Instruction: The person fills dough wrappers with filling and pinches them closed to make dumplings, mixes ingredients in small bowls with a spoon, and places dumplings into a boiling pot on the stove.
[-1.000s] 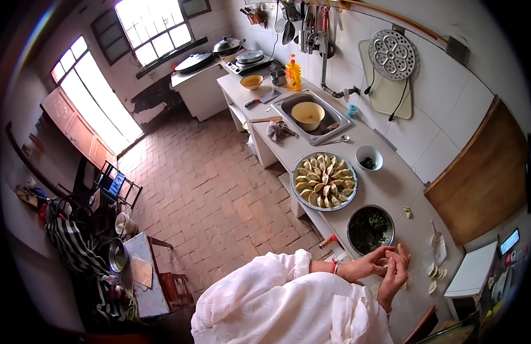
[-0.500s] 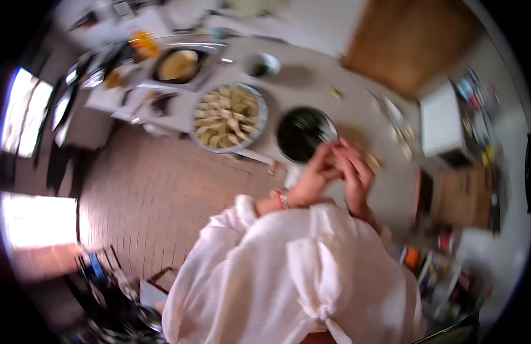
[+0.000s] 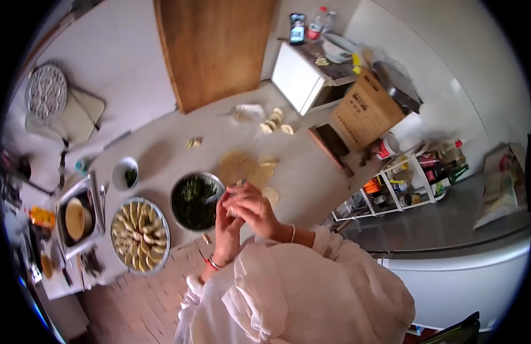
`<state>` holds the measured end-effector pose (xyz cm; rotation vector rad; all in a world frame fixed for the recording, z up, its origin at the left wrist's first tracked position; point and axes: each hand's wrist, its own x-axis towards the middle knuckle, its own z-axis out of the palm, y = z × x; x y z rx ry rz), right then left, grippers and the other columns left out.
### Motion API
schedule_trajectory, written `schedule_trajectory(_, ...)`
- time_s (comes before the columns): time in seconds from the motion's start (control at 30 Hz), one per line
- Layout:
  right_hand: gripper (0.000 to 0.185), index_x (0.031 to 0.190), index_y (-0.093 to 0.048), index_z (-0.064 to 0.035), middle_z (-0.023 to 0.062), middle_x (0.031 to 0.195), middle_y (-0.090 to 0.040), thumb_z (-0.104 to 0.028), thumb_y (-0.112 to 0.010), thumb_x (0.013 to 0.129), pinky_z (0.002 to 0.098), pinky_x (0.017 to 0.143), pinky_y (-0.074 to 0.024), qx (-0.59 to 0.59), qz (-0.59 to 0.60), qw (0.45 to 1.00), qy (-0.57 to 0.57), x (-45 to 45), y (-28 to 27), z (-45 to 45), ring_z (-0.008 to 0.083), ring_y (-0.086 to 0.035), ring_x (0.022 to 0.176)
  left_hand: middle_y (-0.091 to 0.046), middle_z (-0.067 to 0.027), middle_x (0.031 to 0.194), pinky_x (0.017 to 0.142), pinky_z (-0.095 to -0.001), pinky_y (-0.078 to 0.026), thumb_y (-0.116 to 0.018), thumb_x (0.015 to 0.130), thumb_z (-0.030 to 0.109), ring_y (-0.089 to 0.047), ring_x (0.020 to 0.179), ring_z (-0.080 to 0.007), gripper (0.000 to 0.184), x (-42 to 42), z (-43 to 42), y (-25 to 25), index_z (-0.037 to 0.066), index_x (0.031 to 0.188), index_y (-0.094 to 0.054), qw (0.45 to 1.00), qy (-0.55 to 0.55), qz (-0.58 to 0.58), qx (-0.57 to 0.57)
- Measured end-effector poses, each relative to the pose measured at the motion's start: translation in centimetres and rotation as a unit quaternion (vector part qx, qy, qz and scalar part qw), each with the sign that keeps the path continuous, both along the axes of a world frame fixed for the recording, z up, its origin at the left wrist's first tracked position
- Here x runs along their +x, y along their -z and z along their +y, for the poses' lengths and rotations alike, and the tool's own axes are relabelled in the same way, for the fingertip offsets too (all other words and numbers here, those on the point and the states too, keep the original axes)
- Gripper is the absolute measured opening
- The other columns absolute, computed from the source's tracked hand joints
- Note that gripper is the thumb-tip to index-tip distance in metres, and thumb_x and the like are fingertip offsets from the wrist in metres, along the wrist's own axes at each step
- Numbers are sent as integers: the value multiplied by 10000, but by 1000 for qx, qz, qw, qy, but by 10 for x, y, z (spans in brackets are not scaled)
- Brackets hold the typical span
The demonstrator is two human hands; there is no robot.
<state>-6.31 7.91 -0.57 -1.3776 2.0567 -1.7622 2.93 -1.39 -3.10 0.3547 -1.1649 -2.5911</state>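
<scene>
My left hand (image 3: pixel 224 232), with a red band at its wrist, is closed, its fingers pinched against my right hand (image 3: pixel 257 211). Both are pressed together around what looks like a dumpling, mostly hidden by the fingers. Just left of them stands a metal bowl (image 3: pixel 172 202) of chopped green filling (image 3: pixel 194 200), with a spoon (image 3: pixel 215 196) leaning in it. Round dough wrappers (image 3: pixel 270 195) lie on the counter beyond my right hand. Farther left, a round plate (image 3: pixel 164 250) carries rings of folded dumplings (image 3: pixel 140 235).
On the counter (image 3: pixel 156 163) are a small white bowl (image 3: pixel 119 173), a metal tray (image 3: pixel 97 226) holding a tan bowl (image 3: pixel 76 221), and cut dough pieces (image 3: pixel 272 119). A cardboard box (image 3: pixel 366 112), a white cabinet (image 3: pixel 297 80) and a bottle rack (image 3: pixel 400 186) stand right. A wooden board (image 3: pixel 217 51) leans behind.
The view has swung right, so the bowl and plate now appear farther left and the bottle rack and fridge show. My hands stay pressed together beside the filling bowl.
</scene>
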Motion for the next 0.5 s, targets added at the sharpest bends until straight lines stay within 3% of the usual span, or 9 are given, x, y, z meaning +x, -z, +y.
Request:
schedule_trajectory(0.07,109,942,-699,-19,60,1006,-709,-65,-615,890,441,1079,-306,-4,-13,1000,26,0,0,5,277,-552,1214,-455,-121,1370,1048,-333,-413,-497,874,-101,-474,1262,-219,637,-6,7,2,52,1455,-288,1000,-4,3,-7)
schedule_trajectory(0.23,209,1094,-675,-44,79,1277,-601,-87,-622,896,442,1035,-376,0,19,996,82,-9,9,16,314,-479,1279,-543,-104,1257,990,-323,-446,-517,890,-82,-539,1166,-199,637,-17,10,0,63,1459,-271,998,61,-32,2)
schedule_trajectory(0.33,199,1085,-686,-63,77,1275,-605,-92,-632,896,441,1027,-389,30,42,997,64,-26,6,28,318,-488,1268,-534,-86,1222,921,-311,-471,-534,881,-76,-550,1103,-182,638,-30,18,-3,58,1445,-267,996,75,-36,-28)
schedule_trajectory(0.5,77,932,-707,-86,0,1039,-707,-75,-644,890,471,1116,-255,51,-18,998,35,-60,7,60,218,-539,1241,-513,-77,1210,779,-293,-487,-543,858,-79,-550,1016,-164,571,-62,50,-21,34,1376,-332,995,82,-46,-38)
